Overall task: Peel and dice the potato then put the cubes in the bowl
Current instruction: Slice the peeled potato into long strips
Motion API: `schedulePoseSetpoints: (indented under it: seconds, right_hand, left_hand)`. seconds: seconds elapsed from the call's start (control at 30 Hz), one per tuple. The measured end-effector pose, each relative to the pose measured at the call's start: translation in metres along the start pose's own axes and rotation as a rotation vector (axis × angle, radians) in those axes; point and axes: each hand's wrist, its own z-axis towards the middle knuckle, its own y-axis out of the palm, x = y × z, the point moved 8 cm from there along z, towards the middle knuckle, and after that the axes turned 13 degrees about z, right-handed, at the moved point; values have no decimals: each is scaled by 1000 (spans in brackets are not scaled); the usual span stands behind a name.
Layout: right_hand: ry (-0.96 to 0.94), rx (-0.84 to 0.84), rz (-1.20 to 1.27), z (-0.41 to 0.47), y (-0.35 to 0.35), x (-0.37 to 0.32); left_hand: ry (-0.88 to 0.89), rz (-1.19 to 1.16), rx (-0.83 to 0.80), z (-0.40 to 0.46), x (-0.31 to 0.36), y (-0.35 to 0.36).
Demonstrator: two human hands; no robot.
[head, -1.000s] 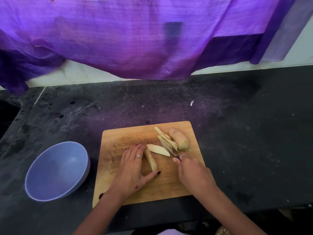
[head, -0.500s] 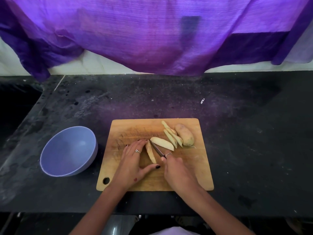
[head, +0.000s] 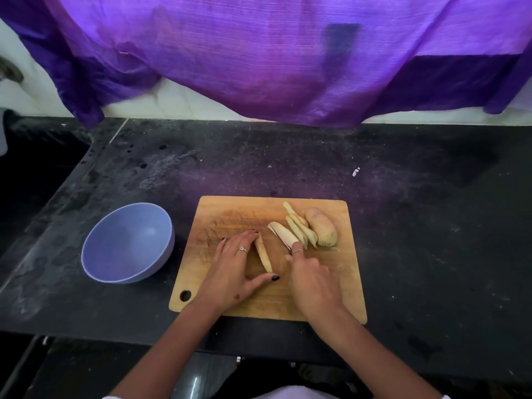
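l hand (head: pixel 233 269) steadies potato strip (head: pixel 264 257) — r hand (head: pixel 312 279) grips knife (head: pixel 280 240).

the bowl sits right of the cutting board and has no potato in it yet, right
Not quite. The head view shows the bowl on the left of the cutting board, not the right. The rest holds: no potato lies in it, and the potato pieces are all on the board.
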Motion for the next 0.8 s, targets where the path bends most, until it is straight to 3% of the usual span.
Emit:
schedulePoseSetpoints:
  seconds: [0.3, 0.47, 0.63, 0.8]
  right_hand:
    - [117, 6, 114, 7, -6, 9]
    - [129, 58, 56, -4, -6, 4]
    - [153, 5, -32, -32, 6, -4]
    - [218, 96, -131, -24, -6, 1]
  left_hand:
    - [170, 76, -29, 16, 11, -4]
    - [202, 136, -46, 18, 11, -6]
    - [217, 146, -73, 18, 8, -6]
    - [259, 136, -76, 22, 5, -5]
